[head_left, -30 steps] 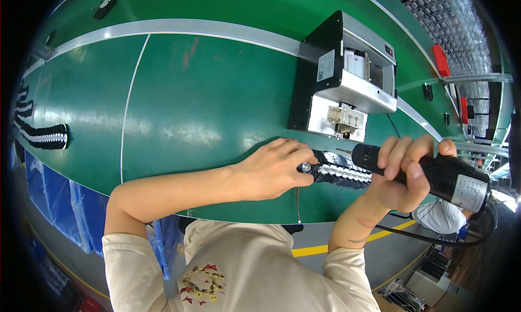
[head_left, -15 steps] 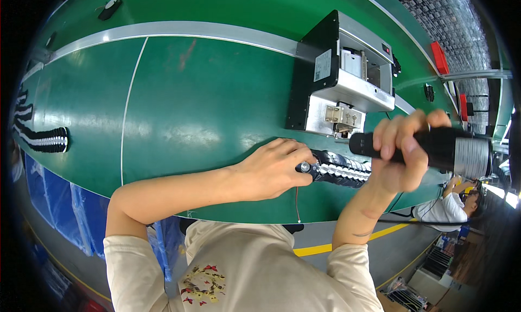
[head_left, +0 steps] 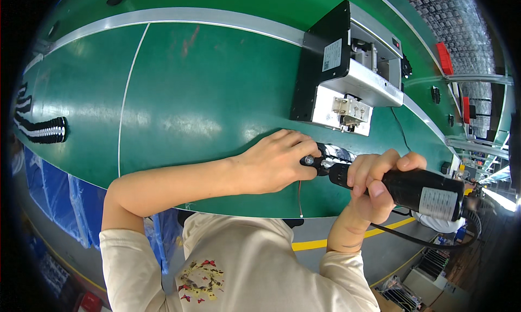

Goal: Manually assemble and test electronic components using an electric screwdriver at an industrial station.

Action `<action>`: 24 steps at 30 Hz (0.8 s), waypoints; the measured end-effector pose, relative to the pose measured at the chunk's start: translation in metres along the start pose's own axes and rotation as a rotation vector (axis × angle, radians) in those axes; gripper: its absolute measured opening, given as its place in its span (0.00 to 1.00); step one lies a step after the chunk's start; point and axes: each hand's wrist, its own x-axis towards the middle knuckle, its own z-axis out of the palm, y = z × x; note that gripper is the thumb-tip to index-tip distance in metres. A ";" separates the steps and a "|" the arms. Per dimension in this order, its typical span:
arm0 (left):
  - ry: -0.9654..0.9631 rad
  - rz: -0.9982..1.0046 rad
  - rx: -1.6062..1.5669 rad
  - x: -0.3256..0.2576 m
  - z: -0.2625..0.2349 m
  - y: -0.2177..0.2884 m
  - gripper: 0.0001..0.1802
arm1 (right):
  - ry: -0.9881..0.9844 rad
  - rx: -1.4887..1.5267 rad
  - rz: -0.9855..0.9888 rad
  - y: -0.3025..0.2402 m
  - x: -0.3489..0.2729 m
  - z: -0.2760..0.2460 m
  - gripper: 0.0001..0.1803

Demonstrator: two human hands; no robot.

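Note:
My right hand [head_left: 380, 176] is wrapped round a black electric screwdriver [head_left: 415, 187] with a cable looping from its rear end. The tool is held nearly level, its nose pointing left toward my left hand [head_left: 285, 161]. That hand lies on the bench with its fingers curled over a small black part [head_left: 310, 160] that has a round metal spot at its end. Whether the screwdriver's tip touches the part cannot be made out. A thin reddish wire [head_left: 300, 198] hangs down below my fingers. Just behind the part lies a row of black and white pieces [head_left: 336, 152], partly covered by the screwdriver.
Beyond my hands stands a black and silver box-shaped machine [head_left: 347, 76] on the green bench [head_left: 201, 100]. At the far left lies another row of black and white pieces [head_left: 46, 130]. Red bins [head_left: 444, 58] stand at the far right. Blue sheeting [head_left: 81, 214] hangs below the bench.
My right hand has brought the screwdriver down and left, its nose now close to my left hand. The left hand keeps its hold. The whole view has shifted slightly.

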 end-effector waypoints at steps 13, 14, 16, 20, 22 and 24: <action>-0.068 -0.032 -0.059 0.004 -0.010 0.006 0.14 | -0.130 -0.061 -0.016 -0.002 -0.013 -0.004 0.23; -0.077 -0.046 -0.076 0.004 -0.012 0.007 0.14 | -0.124 -0.053 -0.004 -0.003 -0.014 -0.003 0.24; -0.063 -0.055 -0.085 0.005 -0.013 0.009 0.14 | -0.116 -0.041 0.011 -0.002 -0.016 -0.004 0.24; 0.003 -0.055 -0.075 0.004 -0.009 0.008 0.14 | -0.113 0.095 -0.034 -0.010 -0.002 -0.003 0.38; 0.016 -0.059 -0.067 0.004 -0.009 0.010 0.15 | -0.226 0.184 -0.161 -0.025 0.013 -0.013 0.51; 0.013 -0.052 -0.056 0.008 -0.010 0.014 0.16 | -0.165 0.116 -0.227 -0.055 0.024 -0.015 0.45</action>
